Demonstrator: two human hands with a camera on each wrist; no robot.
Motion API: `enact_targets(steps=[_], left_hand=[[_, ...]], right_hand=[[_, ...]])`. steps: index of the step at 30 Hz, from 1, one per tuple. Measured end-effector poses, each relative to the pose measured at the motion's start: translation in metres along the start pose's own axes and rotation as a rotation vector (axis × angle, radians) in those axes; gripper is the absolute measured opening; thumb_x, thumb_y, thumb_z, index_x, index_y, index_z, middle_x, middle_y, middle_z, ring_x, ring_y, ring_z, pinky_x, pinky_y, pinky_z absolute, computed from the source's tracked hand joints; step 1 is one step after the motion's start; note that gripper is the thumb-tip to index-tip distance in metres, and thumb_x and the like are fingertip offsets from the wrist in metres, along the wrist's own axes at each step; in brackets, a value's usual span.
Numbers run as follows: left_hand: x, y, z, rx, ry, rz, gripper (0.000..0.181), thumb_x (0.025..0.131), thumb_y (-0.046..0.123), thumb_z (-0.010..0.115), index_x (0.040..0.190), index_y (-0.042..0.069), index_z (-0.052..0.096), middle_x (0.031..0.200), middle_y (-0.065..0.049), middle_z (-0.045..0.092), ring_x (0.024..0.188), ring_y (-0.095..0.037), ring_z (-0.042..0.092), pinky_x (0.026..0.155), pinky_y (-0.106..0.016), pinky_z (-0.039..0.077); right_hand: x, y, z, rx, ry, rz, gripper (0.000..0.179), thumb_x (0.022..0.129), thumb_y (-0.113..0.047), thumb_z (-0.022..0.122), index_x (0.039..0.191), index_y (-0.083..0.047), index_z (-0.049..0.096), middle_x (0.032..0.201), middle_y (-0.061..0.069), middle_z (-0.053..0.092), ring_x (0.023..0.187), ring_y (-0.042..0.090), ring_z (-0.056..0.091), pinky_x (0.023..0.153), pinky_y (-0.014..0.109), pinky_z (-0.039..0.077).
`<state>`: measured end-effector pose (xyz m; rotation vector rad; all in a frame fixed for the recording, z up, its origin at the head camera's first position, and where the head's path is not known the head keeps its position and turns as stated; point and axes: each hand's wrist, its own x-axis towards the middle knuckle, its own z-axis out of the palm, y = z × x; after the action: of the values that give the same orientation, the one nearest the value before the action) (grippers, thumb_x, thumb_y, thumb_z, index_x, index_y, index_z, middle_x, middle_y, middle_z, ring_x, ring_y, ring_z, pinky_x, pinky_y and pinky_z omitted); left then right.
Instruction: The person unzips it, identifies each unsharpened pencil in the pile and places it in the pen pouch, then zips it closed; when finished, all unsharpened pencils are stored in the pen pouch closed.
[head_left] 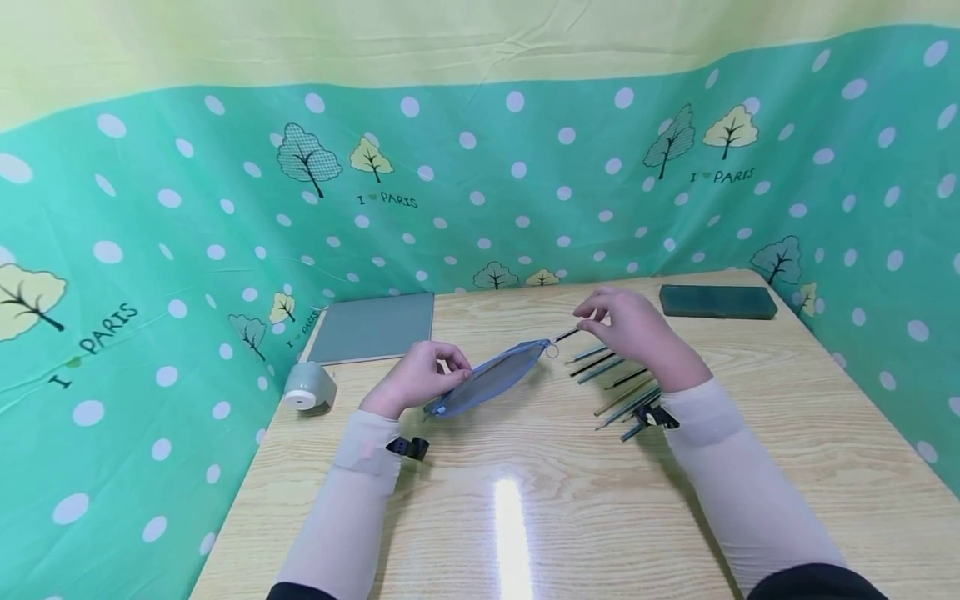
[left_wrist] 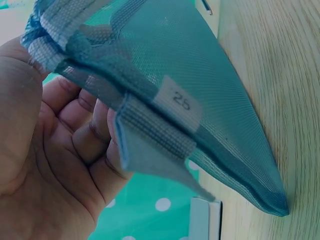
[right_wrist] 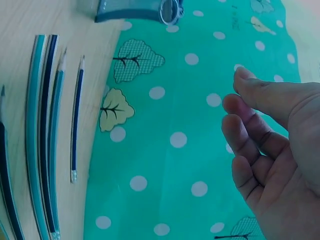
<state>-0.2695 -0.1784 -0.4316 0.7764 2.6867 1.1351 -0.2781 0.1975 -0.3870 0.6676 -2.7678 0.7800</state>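
My left hand (head_left: 423, 379) pinches the edge of a blue mesh zipper pouch (head_left: 498, 377) and holds it tilted over the table. Close up, the left wrist view shows its fabric, seams and a white label printed 25 (left_wrist: 180, 102). A ring on the zipper pull (head_left: 552, 351) hangs at the far corner. To the right, my right hand (head_left: 626, 329) hovers with fingers loosely bent; the right wrist view shows nothing between thumb and fingers. Below it lies a dark pencil (right_wrist: 77, 120), apart from several blue and dark pencils (right_wrist: 56, 115) lying roughly parallel.
A grey flat board (head_left: 375, 329) lies at the back left, with a grey-green rounded device (head_left: 309, 388) in front of it. At the back right rests a dark green case (head_left: 717, 302). A green dotted cloth (head_left: 465, 183) hangs around the wooden table (head_left: 465, 508).
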Motion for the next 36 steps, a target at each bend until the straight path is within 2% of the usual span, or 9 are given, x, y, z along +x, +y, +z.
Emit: enact_targets(steps=[4,9,15,22,27,36], left_hand=[[0.0,0.0,-0.001,0.004,0.002,-0.005,0.012,0.099,0.019,0.074,0.099,0.009,0.079,0.086,0.006,0.07,0.079,-0.018,0.063,0.069,-0.034,0.053],[0.0,-0.001,-0.001,0.015,0.007,-0.01,0.012,0.099,0.019,0.074,0.098,0.009,0.08,0.086,0.006,0.07,0.079,-0.018,0.063,0.069,-0.033,0.052],[-0.002,-0.003,-0.002,0.004,0.008,-0.021,0.012,0.099,0.019,0.074,0.098,0.008,0.079,0.086,0.004,0.069,0.066,-0.017,0.059,0.06,-0.032,0.05],[-0.001,-0.004,-0.003,0.021,0.018,-0.015,0.011,0.098,0.02,0.074,0.097,0.011,0.08,0.085,0.005,0.069,0.071,-0.018,0.06,0.063,-0.032,0.05],[-0.001,-0.005,-0.004,0.005,0.012,-0.019,0.013,0.099,0.02,0.073,0.098,0.009,0.08,0.085,0.004,0.069,0.06,-0.017,0.056,0.056,-0.031,0.049],[-0.001,-0.004,-0.004,-0.024,-0.001,-0.017,0.013,0.098,0.018,0.073,0.098,0.007,0.079,0.085,0.003,0.069,0.055,-0.014,0.053,0.053,-0.029,0.048]], right_hand=[[0.0,0.007,-0.006,-0.014,-0.016,0.04,0.019,0.101,-0.02,0.072,0.119,-0.013,0.077,0.113,0.003,0.069,0.098,0.024,0.066,0.076,0.045,0.055],[-0.004,0.019,-0.014,-0.04,-0.021,0.05,0.02,0.102,-0.019,0.072,0.12,-0.013,0.077,0.114,0.005,0.07,0.1,0.026,0.065,0.08,0.049,0.054],[-0.018,0.041,-0.016,-0.025,-0.035,0.093,0.021,0.1,-0.018,0.073,0.12,-0.012,0.077,0.115,0.006,0.069,0.102,0.028,0.063,0.083,0.052,0.053],[-0.025,0.062,-0.018,-0.021,-0.041,0.144,0.023,0.1,-0.017,0.073,0.122,-0.011,0.076,0.118,0.008,0.068,0.104,0.03,0.062,0.081,0.051,0.053],[-0.027,0.068,-0.021,-0.023,-0.055,0.18,0.02,0.1,-0.016,0.073,0.12,-0.011,0.076,0.116,0.008,0.067,0.105,0.031,0.061,0.08,0.051,0.052],[-0.026,0.083,-0.011,-0.005,-0.115,0.218,0.015,0.1,-0.013,0.073,0.113,-0.012,0.078,0.11,0.008,0.067,0.099,0.028,0.06,0.077,0.047,0.051]])
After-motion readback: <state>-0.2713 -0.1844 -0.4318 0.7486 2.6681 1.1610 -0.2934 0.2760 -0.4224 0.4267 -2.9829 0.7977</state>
